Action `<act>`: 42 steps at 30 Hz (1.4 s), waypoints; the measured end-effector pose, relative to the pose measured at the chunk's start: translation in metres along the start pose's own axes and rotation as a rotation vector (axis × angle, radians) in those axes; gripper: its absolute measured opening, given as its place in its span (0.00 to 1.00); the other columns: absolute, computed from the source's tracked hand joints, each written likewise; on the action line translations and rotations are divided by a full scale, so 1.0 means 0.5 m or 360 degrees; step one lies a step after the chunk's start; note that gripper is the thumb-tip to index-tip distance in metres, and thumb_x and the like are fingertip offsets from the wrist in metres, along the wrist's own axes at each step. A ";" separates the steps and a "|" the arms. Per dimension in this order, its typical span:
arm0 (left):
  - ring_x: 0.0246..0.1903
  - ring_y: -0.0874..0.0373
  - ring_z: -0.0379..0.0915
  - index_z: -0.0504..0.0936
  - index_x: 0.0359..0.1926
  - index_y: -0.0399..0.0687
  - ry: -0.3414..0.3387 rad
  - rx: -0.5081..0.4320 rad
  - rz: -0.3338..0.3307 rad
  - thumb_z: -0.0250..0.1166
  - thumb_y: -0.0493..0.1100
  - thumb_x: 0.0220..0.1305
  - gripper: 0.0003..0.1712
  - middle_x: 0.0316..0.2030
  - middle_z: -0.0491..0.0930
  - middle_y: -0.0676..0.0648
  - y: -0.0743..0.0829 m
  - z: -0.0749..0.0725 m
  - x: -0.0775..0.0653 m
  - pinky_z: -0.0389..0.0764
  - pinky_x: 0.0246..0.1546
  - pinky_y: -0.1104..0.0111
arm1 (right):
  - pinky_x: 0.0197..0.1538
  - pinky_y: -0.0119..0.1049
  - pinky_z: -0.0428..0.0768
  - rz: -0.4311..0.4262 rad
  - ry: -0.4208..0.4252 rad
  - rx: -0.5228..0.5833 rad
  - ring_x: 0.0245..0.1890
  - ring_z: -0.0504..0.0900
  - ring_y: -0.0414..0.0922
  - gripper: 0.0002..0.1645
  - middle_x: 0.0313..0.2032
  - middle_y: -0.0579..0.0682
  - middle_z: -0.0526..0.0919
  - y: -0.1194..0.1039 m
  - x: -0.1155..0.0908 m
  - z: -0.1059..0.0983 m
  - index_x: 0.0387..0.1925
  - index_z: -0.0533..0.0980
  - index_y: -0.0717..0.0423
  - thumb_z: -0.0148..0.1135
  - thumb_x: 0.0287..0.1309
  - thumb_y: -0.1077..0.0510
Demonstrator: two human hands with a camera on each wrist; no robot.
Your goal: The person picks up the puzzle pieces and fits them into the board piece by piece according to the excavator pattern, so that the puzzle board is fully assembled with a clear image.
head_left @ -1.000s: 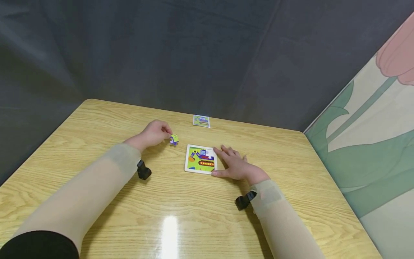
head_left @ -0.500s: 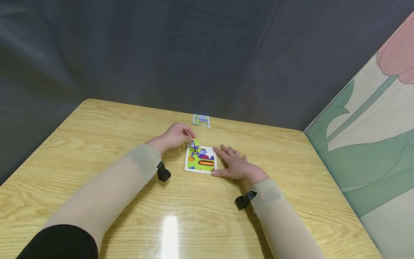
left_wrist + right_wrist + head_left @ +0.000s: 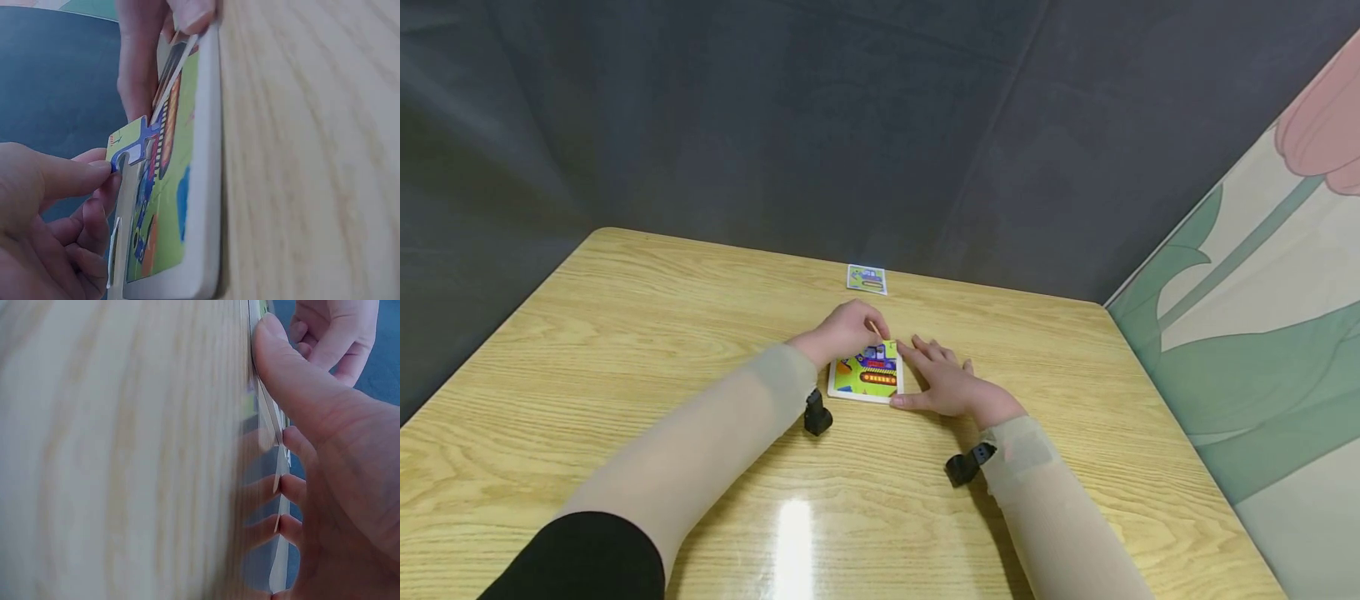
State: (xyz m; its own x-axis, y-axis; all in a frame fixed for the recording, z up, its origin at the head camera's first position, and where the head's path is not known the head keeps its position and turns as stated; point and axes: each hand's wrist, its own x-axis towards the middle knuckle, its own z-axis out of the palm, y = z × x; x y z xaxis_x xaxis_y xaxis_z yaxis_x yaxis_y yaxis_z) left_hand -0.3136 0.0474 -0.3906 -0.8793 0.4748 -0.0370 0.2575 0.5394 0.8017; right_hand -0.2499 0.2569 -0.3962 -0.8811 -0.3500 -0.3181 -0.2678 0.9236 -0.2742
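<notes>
Between thumb and fingertips my left hand [image 3: 847, 327] pinches a yellow-green and blue jigsaw piece [image 3: 129, 142]. The piece sits over the upper right corner of a white-framed jigsaw tray [image 3: 867, 398], tilted against the picture in the left wrist view. That picture shows a blue excavator with an orange track [image 3: 167, 134] on green. My right hand [image 3: 943, 385] lies spread on the table, thumb and forefinger touching the tray's right edge. In the right wrist view its thumb [image 3: 281, 353] rests along that edge. The left hand covers the tray's upper left part in the head view.
A small picture card [image 3: 867, 279] with a similar excavator lies at the back of the wooden table [image 3: 647, 350]. A dark curtain [image 3: 820, 125] hangs behind, and a panel with a painted tulip [image 3: 1262, 292] stands on the right.
My left hand has carried the jigsaw piece rightward from beside the tray, across its top edge, to the upper right corner. My right hand has stayed at the tray's right edge.
</notes>
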 end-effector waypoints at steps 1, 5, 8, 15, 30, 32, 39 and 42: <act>0.40 0.55 0.75 0.87 0.39 0.46 -0.0001 0.0014 -0.0003 0.63 0.35 0.67 0.06 0.41 0.79 0.48 0.000 0.002 0.001 0.75 0.42 0.64 | 0.62 0.75 0.42 -0.0003 0.0001 0.0001 0.75 0.37 0.59 0.60 0.78 0.48 0.37 0.000 0.001 0.000 0.78 0.44 0.35 0.56 0.52 0.20; 0.37 0.56 0.75 0.86 0.39 0.46 0.0004 0.0054 0.0001 0.63 0.35 0.67 0.06 0.39 0.79 0.49 0.004 0.006 0.000 0.75 0.39 0.65 | 0.62 0.75 0.42 -0.0010 0.0008 -0.0003 0.75 0.37 0.59 0.61 0.78 0.48 0.37 0.002 0.002 0.002 0.78 0.44 0.36 0.56 0.52 0.20; 0.37 0.56 0.75 0.86 0.39 0.46 0.0002 0.0087 0.0015 0.63 0.34 0.66 0.07 0.39 0.79 0.49 0.006 0.009 0.000 0.74 0.38 0.65 | 0.62 0.75 0.41 -0.0006 0.0007 -0.0004 0.75 0.37 0.59 0.61 0.78 0.48 0.37 0.001 0.001 0.002 0.78 0.44 0.36 0.56 0.52 0.20; 0.39 0.55 0.75 0.85 0.40 0.45 -0.0030 0.0178 0.0027 0.64 0.33 0.64 0.06 0.41 0.79 0.48 0.010 0.017 -0.003 0.75 0.41 0.64 | 0.61 0.76 0.41 -0.0022 0.0025 0.0004 0.75 0.37 0.61 0.59 0.78 0.50 0.38 -0.003 -0.003 0.000 0.78 0.45 0.38 0.57 0.54 0.23; 0.40 0.54 0.72 0.82 0.41 0.47 -0.0031 0.0438 0.0105 0.65 0.33 0.63 0.07 0.39 0.77 0.49 0.009 0.031 -0.003 0.72 0.47 0.63 | 0.60 0.77 0.43 -0.0049 0.0033 -0.0006 0.74 0.38 0.62 0.60 0.78 0.51 0.38 0.003 -0.001 0.003 0.78 0.44 0.37 0.57 0.54 0.22; 0.40 0.55 0.71 0.82 0.42 0.47 -0.0022 0.0484 0.0109 0.65 0.34 0.63 0.08 0.40 0.76 0.49 0.010 0.033 -0.004 0.72 0.47 0.63 | 0.60 0.77 0.43 -0.0047 0.0032 -0.0002 0.74 0.38 0.61 0.60 0.78 0.51 0.38 0.003 -0.001 0.003 0.78 0.44 0.37 0.57 0.54 0.22; 0.39 0.56 0.70 0.82 0.42 0.53 -0.0010 0.0642 0.0087 0.66 0.36 0.63 0.09 0.39 0.71 0.50 0.016 0.038 -0.008 0.72 0.44 0.65 | 0.60 0.77 0.42 -0.0053 0.0033 0.0016 0.74 0.37 0.62 0.59 0.78 0.52 0.38 0.000 -0.004 0.001 0.78 0.43 0.37 0.58 0.55 0.24; 0.39 0.56 0.69 0.85 0.39 0.54 0.0008 0.0720 0.0130 0.66 0.36 0.63 0.08 0.38 0.71 0.51 0.017 0.039 -0.010 0.71 0.45 0.64 | 0.61 0.77 0.41 -0.0051 0.0028 0.0018 0.74 0.37 0.61 0.58 0.78 0.51 0.38 -0.003 -0.004 0.001 0.78 0.43 0.36 0.57 0.55 0.24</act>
State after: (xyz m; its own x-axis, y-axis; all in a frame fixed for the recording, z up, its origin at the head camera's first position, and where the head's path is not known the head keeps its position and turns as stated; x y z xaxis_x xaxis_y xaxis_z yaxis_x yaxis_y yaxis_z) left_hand -0.2994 0.0632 -0.3954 -0.8506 0.5254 0.0191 0.4738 0.7504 0.4609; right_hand -0.2474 0.2565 -0.3955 -0.8789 -0.3766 -0.2927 -0.2919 0.9100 -0.2943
